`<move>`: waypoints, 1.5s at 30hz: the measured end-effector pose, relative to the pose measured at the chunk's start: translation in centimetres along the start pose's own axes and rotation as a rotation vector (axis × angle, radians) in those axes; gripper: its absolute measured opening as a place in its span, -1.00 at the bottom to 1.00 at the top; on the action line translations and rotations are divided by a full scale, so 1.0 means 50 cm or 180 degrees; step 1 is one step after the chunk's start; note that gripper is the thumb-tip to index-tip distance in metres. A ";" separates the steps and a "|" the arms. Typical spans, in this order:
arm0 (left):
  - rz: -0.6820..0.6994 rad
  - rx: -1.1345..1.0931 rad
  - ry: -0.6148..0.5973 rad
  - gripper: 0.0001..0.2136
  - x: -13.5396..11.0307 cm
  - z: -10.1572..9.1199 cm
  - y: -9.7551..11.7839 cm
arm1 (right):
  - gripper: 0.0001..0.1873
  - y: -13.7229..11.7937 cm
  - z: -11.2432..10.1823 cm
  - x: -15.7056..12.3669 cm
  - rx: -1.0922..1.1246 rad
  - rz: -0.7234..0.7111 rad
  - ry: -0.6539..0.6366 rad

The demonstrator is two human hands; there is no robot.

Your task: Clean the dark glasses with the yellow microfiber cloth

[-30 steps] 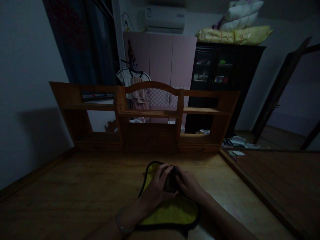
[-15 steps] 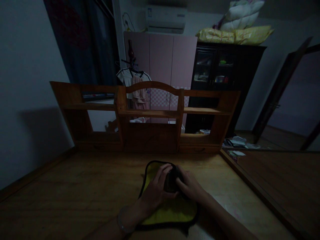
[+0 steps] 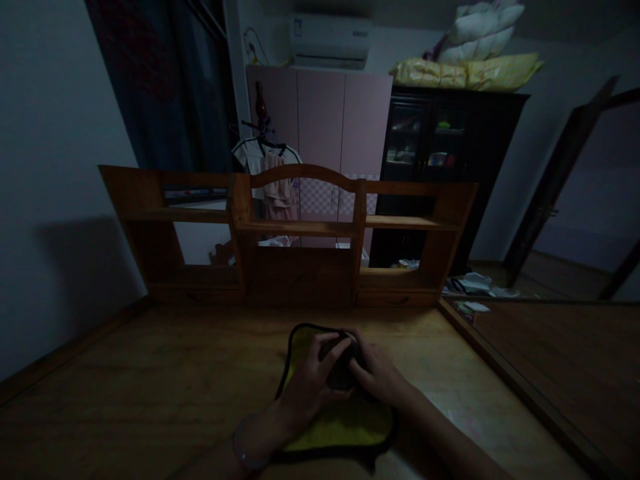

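Observation:
A yellow cloth with a dark border lies on the wooden desk in front of me. Both my hands rest on it, close together. My left hand and my right hand are curled around a small dark object held between them over the cloth. The dim light hides what the object is. A thin bracelet circles my left wrist.
A wooden shelf unit stands along the desk's far edge. Behind it are a pink wardrobe, a dark glass cabinet with bedding on top, and hanging clothes. A raised wooden edge runs along the desk's right side.
Both hands with the dark object have shifted slightly away from me over the cloth; the fingers have rearranged a little around it.

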State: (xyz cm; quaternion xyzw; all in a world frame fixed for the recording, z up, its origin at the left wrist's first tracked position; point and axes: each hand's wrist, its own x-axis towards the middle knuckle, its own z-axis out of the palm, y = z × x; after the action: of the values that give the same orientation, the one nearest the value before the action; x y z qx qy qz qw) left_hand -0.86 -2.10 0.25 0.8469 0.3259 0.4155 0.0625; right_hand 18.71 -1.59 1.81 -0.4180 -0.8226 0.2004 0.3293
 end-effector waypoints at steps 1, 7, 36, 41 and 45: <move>0.0010 0.0038 0.0038 -0.17 0.000 0.001 0.001 | -0.42 -0.002 -0.001 0.000 0.0028 0.0017 -0.0017; 0.0024 0.0322 -0.0064 -0.10 -0.006 0.009 -0.001 | -0.36 -0.009 -0.010 -0.002 0.0079 0.0120 -0.0165; -0.0122 0.0241 0.0337 -0.22 -0.004 0.009 0.004 | -0.43 -0.001 -0.011 -0.007 -0.0046 0.0008 -0.0233; -0.0134 0.0184 0.0241 -0.20 -0.002 0.005 0.008 | -0.42 0.010 -0.005 -0.007 -0.0088 0.0081 -0.0239; -0.0287 0.0032 0.0168 -0.05 -0.004 0.005 0.006 | -0.42 0.005 -0.007 -0.004 -0.0028 -0.0014 -0.0196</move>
State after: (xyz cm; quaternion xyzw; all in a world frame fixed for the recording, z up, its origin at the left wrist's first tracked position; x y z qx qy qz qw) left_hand -0.61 -2.40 0.04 0.8204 0.3674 0.4328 0.0684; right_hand 19.20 -1.59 1.81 -0.4113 -0.8341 0.2089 0.3024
